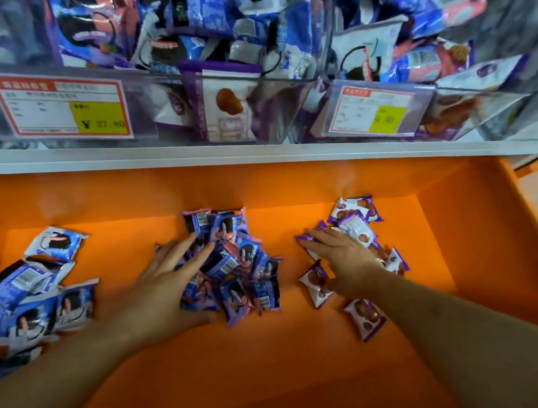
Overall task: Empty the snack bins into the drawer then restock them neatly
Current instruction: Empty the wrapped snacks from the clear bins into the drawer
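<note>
- We see an open orange drawer (318, 369) below a white shelf (184, 151) that carries clear snack bins (247, 110), each stuffed with wrapped packets and fronted by a red-framed price tag (62, 105).
- Three groups of packets lie on the drawer floor, set in a rough row from left to right.
- The left pile (35, 299) holds larger blue-and-white packets showing dark sandwich cookies, lying flat and overlapping, their long axes mostly running diagonally.
- The middle heap (235, 270) is a jumble of smaller blue, purple and pink packets with barcodes, pointing every way, some on edge.
- The right cluster (357, 226) is white-and-purple packets printed with brown round cakes; two lie apart nearer us, one of them (365, 318) with its long axis slanting toward the drawer's near right.
- Our left hand (165, 287) lies palm down, fingers (180, 247) straight and spread against the left side of the middle heap, gripping nothing.
- Our right hand (344, 255) rests flat on the right cluster, fingers extended; whether the thumb pinches a packet underneath is, perhaps, hidden from us.
</note>
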{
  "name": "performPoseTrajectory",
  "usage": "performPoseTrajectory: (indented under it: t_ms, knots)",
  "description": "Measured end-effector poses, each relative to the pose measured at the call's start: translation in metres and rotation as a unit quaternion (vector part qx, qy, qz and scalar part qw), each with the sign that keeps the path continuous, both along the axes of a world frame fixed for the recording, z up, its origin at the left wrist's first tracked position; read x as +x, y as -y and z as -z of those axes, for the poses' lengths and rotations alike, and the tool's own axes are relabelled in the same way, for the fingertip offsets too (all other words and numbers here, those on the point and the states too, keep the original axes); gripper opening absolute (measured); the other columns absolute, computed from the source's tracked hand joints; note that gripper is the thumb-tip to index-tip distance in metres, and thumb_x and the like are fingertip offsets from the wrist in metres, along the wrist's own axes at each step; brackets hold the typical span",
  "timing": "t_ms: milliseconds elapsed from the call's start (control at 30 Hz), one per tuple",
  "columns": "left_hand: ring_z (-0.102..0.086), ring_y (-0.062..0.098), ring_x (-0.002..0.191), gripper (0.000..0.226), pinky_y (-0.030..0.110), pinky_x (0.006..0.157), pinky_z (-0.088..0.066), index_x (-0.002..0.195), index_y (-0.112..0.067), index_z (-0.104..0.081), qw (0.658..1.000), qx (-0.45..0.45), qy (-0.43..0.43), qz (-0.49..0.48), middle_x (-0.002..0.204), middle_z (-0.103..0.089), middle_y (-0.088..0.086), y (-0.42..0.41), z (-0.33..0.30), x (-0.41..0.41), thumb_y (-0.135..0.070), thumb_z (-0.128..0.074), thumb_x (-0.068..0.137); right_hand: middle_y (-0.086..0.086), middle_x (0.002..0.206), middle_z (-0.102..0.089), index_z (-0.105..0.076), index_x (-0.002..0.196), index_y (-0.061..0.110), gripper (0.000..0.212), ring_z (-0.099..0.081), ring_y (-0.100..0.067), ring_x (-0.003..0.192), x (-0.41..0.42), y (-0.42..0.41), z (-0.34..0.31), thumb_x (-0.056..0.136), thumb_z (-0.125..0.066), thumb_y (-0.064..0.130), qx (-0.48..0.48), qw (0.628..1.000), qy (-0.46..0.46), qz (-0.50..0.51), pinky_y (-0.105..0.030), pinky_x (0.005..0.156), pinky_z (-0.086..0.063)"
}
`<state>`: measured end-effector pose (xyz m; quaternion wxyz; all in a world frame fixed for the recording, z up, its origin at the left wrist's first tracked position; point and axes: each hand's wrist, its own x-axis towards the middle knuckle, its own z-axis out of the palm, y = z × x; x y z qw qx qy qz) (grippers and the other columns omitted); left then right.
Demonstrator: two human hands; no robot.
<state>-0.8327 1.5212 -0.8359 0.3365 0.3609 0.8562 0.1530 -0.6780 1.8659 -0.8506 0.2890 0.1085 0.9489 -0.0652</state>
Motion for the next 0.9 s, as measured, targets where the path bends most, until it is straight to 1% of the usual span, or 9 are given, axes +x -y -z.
performPoseTrajectory:
  t_ms: [100, 200, 300, 400, 533, 667, 733, 800, 900]
  knots:
    - [0.022, 0.008, 0.154, 0.112, 0.045, 0.128, -0.007, 0.152, -0.065, 0.008, 1.0, 0.012, -0.017, 0.007, 0.163, 0.027, -0.029, -0.007, -0.005, 0.002, -0.075, -0.073, 0.075, 0.015, 0.174, 0.0, -0.007, 0.165, 0.044, 0.109, -0.001, -0.023, 0.161, 0.005, -0.01, -0.005, 0.087, -0.082, 0.039, 0.044, 0.998, -0.005, 0.043, -0.048, 0.129, -0.009]
    - [0.023, 0.0, 0.147, 0.113, 0.046, 0.128, -0.007, 0.15, -0.068, 0.011, 1.0, 0.023, -0.012, 0.006, 0.163, 0.025, -0.031, -0.014, -0.013, 0.004, -0.076, -0.072, 0.074, 0.013, 0.174, -0.005, -0.009, 0.165, 0.044, 0.103, -0.001, -0.024, 0.161, 0.011, -0.019, -0.01, 0.09, -0.079, 0.039, 0.054, 0.995, -0.012, 0.086, -0.047, 0.128, -0.011]
    - [0.022, 0.002, 0.15, 0.114, 0.05, 0.129, -0.008, 0.149, -0.069, 0.013, 0.999, 0.036, -0.014, 0.014, 0.164, 0.025, -0.031, -0.018, -0.024, 0.006, -0.081, -0.068, 0.071, 0.01, 0.175, -0.007, -0.011, 0.165, 0.044, 0.096, -0.002, -0.024, 0.161, 0.003, -0.009, -0.027, 0.093, -0.074, 0.037, -0.004, 0.996, -0.032, 0.078, -0.048, 0.128, -0.015]
    - [0.017, 0.006, 0.156, 0.113, 0.047, 0.13, -0.012, 0.156, -0.061, 0.007, 0.998, 0.054, -0.025, 0.021, 0.165, 0.021, -0.03, -0.016, -0.044, 0.006, -0.083, -0.065, 0.072, 0.011, 0.174, -0.011, -0.02, 0.165, 0.042, 0.1, -0.009, -0.02, 0.16, -0.017, 0.019, -0.056, 0.087, -0.082, 0.032, -0.072, 0.994, -0.061, 0.048, -0.043, 0.127, -0.026]
    - [0.016, 0.002, 0.155, 0.109, 0.04, 0.13, -0.015, 0.16, -0.055, 0.005, 0.993, 0.085, -0.067, 0.041, 0.165, 0.018, -0.032, -0.005, -0.095, 0.002, -0.073, -0.069, 0.082, 0.009, 0.173, -0.016, -0.03, 0.163, 0.038, 0.091, -0.017, -0.015, 0.159, -0.053, 0.067, -0.113, 0.088, -0.082, 0.029, -0.136, 0.983, -0.119, -0.018, -0.026, 0.122, -0.025]
    - [0.014, -0.004, 0.152, 0.103, 0.033, 0.13, -0.011, 0.157, -0.06, 0.007, 0.984, 0.11, -0.108, 0.085, 0.157, 0.021, -0.043, 0.015, -0.169, -0.002, -0.077, -0.063, 0.083, 0.013, 0.171, -0.021, -0.027, 0.162, 0.044, 0.09, -0.023, -0.012, 0.156, -0.072, 0.117, -0.184, 0.089, -0.078, 0.037, -0.167, 0.967, -0.155, -0.116, -0.038, 0.124, -0.033]
    - [0.008, -0.006, 0.152, 0.101, 0.033, 0.129, -0.013, 0.148, -0.071, 0.014, 0.975, 0.144, -0.139, 0.094, 0.152, 0.019, -0.051, 0.028, -0.209, -0.003, -0.084, -0.058, 0.079, 0.019, 0.167, -0.026, -0.032, 0.16, 0.042, 0.083, -0.029, -0.006, 0.152, -0.071, 0.136, -0.224, 0.089, -0.076, 0.038, -0.19, 0.953, -0.176, -0.155, -0.029, 0.12, -0.035]
    - [-0.001, -0.007, 0.153, 0.096, 0.035, 0.129, -0.015, 0.137, -0.081, 0.016, 0.965, 0.209, -0.151, 0.054, 0.152, 0.013, -0.055, 0.041, -0.247, -0.009, -0.088, -0.055, 0.073, 0.026, 0.164, -0.028, -0.037, 0.158, 0.043, 0.076, -0.032, 0.002, 0.148, -0.07, 0.151, -0.267, 0.092, -0.074, 0.037, -0.207, 0.94, -0.216, -0.164, -0.018, 0.116, -0.033]
    - [-0.008, -0.002, 0.154, 0.092, 0.043, 0.128, -0.021, 0.149, -0.072, 0.001, 0.942, 0.256, -0.215, -0.001, 0.159, -0.002, -0.045, 0.058, -0.284, -0.032, -0.09, -0.052, 0.076, 0.03, 0.148, -0.042, -0.042, 0.153, 0.045, 0.066, -0.043, 0.009, 0.135, -0.086, 0.162, -0.317, 0.096, -0.072, 0.032, -0.212, 0.908, -0.334, -0.135, -0.019, 0.11, -0.04]
